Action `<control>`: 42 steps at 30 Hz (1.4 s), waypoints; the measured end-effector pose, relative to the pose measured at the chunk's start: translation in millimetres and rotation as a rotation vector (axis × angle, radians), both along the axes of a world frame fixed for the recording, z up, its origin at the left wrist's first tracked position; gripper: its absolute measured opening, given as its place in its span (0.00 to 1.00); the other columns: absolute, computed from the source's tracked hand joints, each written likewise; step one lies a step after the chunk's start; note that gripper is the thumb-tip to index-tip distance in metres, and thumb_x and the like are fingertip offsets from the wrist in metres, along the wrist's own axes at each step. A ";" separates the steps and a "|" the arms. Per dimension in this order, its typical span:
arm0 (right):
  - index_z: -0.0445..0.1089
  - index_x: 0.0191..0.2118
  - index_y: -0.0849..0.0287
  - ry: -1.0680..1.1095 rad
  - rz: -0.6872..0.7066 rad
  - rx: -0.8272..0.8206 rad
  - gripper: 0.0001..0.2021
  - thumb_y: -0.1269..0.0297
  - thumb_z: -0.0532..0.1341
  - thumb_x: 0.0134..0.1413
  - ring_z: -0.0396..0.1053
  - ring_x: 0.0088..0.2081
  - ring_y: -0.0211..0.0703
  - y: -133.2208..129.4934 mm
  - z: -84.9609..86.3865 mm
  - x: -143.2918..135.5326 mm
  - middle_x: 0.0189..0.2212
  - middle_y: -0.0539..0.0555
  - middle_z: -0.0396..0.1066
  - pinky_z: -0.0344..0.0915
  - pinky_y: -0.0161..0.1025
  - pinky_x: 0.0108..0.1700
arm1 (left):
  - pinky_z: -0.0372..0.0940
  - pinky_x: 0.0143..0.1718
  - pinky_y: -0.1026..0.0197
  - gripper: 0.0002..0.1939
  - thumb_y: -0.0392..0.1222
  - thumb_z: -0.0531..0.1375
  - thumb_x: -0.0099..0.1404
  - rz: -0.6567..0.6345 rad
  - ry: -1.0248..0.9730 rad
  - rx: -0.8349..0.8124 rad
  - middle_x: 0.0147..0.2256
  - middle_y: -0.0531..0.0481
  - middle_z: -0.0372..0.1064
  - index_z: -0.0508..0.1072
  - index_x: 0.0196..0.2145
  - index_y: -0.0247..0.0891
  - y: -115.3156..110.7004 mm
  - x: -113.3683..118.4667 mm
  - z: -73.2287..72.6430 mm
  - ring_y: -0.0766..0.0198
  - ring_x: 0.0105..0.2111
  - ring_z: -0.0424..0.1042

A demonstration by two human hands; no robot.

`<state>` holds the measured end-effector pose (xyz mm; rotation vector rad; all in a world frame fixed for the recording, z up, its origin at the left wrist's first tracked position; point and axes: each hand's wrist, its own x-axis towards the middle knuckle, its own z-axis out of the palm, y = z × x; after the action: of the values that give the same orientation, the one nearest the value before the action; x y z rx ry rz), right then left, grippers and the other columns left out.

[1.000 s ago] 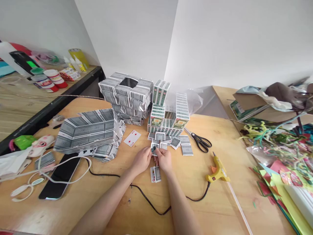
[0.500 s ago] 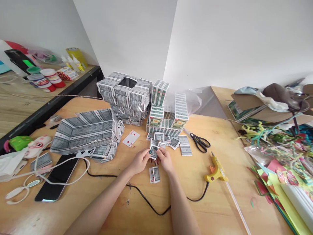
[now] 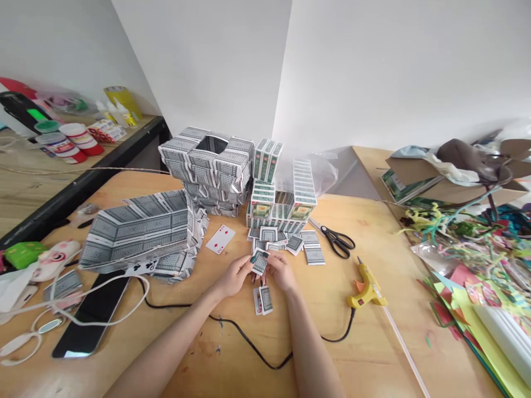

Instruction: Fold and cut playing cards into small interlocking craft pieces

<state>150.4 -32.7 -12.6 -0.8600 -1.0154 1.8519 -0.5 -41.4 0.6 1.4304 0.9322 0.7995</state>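
Note:
A playing card point(image 3: 261, 262) with a grey patterned back is pinched between my two hands, over the middle of the table. My left hand point(image 3: 235, 275) grips its left edge with thumb and fingers. At the right edge, my right hand point(image 3: 281, 270) holds it the same way; whether more cards lie behind it is hidden. Just below the hands, two overlapping playing cards point(image 3: 265, 301) lie on the wood. Beyond them is a loose spread of cards point(image 3: 294, 243), in front of stacked green-and-white card boxes point(image 3: 262, 205). A two-of-diamonds card point(image 3: 220, 239) lies face up to the left.
Left stand a tray built of cards point(image 3: 141, 235) and a card-covered box point(image 3: 207, 166). A phone point(image 3: 89, 318) lies under a white cable. To the right are black-handled scissors point(image 3: 338, 241) and a yellow glue gun point(image 3: 367, 287), its black cord point(image 3: 249, 342) running beneath my forearms.
The held card has turned slightly, and more of its back shows between my hands. The whole view has shifted a little; the surrounding things stay where they were.

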 end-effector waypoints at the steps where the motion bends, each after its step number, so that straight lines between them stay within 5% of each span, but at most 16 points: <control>1: 0.64 0.24 0.59 0.002 -0.006 0.010 0.15 0.52 0.55 0.49 0.62 0.13 0.38 1.1 0.6 -1.5 0.14 0.50 0.67 0.56 0.33 0.14 | 0.58 0.28 0.65 0.16 0.46 0.45 0.64 0.014 -0.009 -0.008 0.22 0.53 0.62 0.63 0.27 0.35 1.0 -0.7 -0.9 0.68 0.24 0.60; 9: 0.62 0.21 0.60 -0.109 -0.081 0.018 0.17 0.52 0.56 0.50 0.53 0.08 0.30 7.0 -0.3 -9.7 0.10 0.47 0.64 0.47 0.29 0.11 | 0.57 0.28 0.65 0.15 0.45 0.46 0.64 0.087 0.007 0.032 0.23 0.53 0.60 0.63 0.26 0.35 7.1 -5.9 -12.0 0.69 0.24 0.59; 22: 0.59 0.18 0.59 -0.234 -0.208 0.023 0.18 0.52 0.54 0.50 0.50 0.06 0.31 -1.1 2.8 -18.3 0.06 0.46 0.60 0.41 0.30 0.08 | 0.58 0.25 0.66 0.13 0.45 0.47 0.63 0.066 -0.079 -0.008 0.22 0.54 0.59 0.61 0.25 0.35 5.9 -4.7 -6.9 0.70 0.22 0.59; 26: 0.58 0.18 0.58 -0.253 -0.339 0.063 0.19 0.51 0.51 0.52 0.50 0.08 0.31 -3.5 -0.7 -30.9 0.07 0.45 0.58 0.44 0.30 0.10 | 0.58 0.25 0.66 0.13 0.44 0.47 0.63 0.069 -0.110 -0.017 0.21 0.54 0.60 0.61 0.24 0.35 6.0 -3.6 -7.3 0.70 0.22 0.59; 33: 0.59 0.20 0.57 -0.108 -0.349 -0.028 0.17 0.50 0.52 0.51 0.51 0.10 0.33 -3.7 -8.1 -40.7 0.10 0.45 0.58 0.46 0.32 0.11 | 0.57 0.25 0.66 0.12 0.44 0.48 0.62 0.097 -0.138 -0.039 0.21 0.54 0.60 0.61 0.25 0.35 4.5 -2.9 -12.2 0.69 0.22 0.59; 42: 0.56 0.16 0.57 -0.262 -0.386 0.142 0.24 0.42 0.49 0.51 0.53 0.10 0.33 -5.1 -1.3 -38.7 0.06 0.45 0.55 0.47 0.33 0.13 | 0.58 0.26 0.65 0.15 0.46 0.46 0.64 0.100 -0.042 0.037 0.21 0.53 0.62 0.61 0.24 0.35 2.4 -0.6 -12.7 0.69 0.22 0.60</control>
<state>111.7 -37.8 -14.0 -1.1434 -1.0400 1.3526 -1.1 -39.0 -12.1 1.4027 0.9671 0.9214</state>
